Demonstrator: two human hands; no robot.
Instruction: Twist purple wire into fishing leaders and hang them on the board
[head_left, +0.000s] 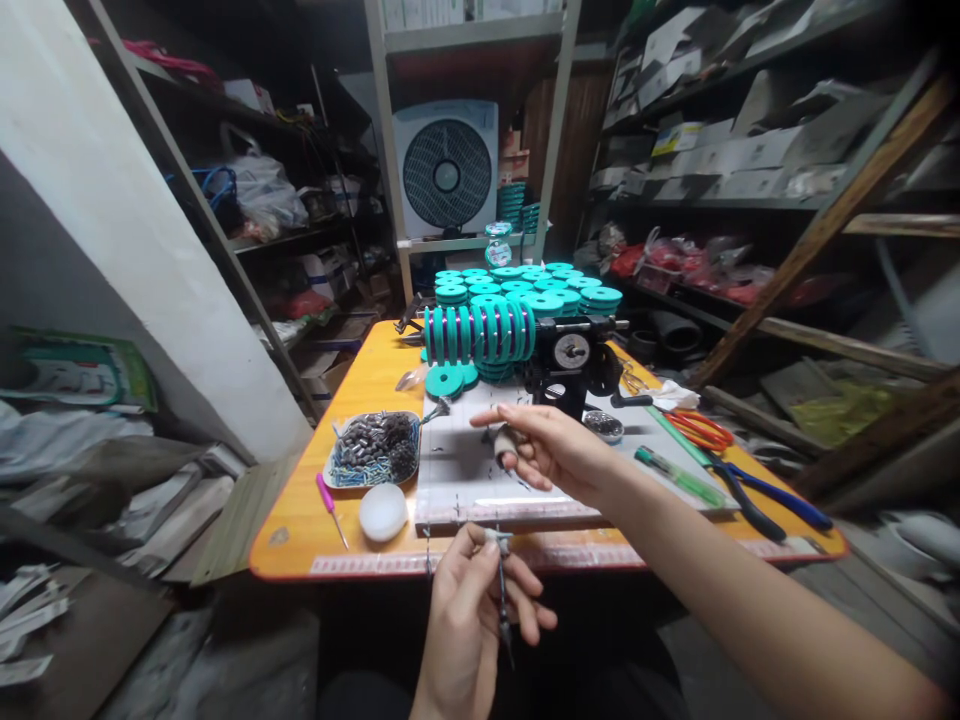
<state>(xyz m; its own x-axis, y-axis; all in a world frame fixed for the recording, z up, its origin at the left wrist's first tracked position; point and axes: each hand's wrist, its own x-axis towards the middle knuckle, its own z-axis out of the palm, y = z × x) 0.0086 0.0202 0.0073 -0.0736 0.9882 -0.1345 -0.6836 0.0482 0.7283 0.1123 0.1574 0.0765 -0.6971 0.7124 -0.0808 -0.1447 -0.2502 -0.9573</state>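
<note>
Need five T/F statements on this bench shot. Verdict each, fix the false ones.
1. The right hand is over the white board. True.
2. The left hand holds the blue-handled tool. False: that tool lies at the table's right side; the left hand pinches a thin dark strand.
3. The fan stands beyond the teal spools. True.
4. The purple-handled tool lies to the right of the round white container. False: it lies to the left.
5. The tray of small parts is on the left part of the orange table. True.
</note>
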